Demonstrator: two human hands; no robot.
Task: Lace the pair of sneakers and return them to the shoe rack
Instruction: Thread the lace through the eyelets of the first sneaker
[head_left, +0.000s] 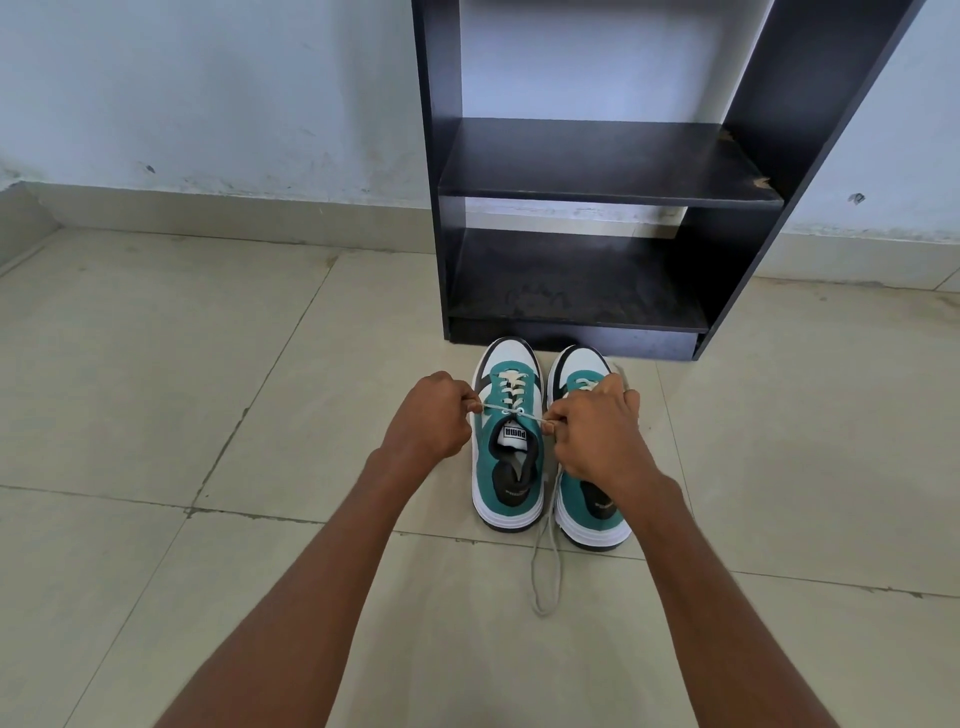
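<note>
Two teal, white and black sneakers stand side by side on the tiled floor, toes toward the black shoe rack (608, 195). The left sneaker (506, 441) has its white lace (511, 412) crossed through the eyelets. My left hand (434, 415) pinches one end of that lace at the shoe's left side. My right hand (595, 431) pinches the other end and the lace runs taut between them. My right hand covers the front of the right sneaker (589, 499). A loose lace (548, 571) from the right sneaker trails on the floor toward me.
The rack stands against a pale blue wall (208, 93), with two dark shelves showing, both bare. The lower shelf (571, 291) sits just beyond the sneakers' toes. Beige floor tiles (156, 389) stretch to the left and right.
</note>
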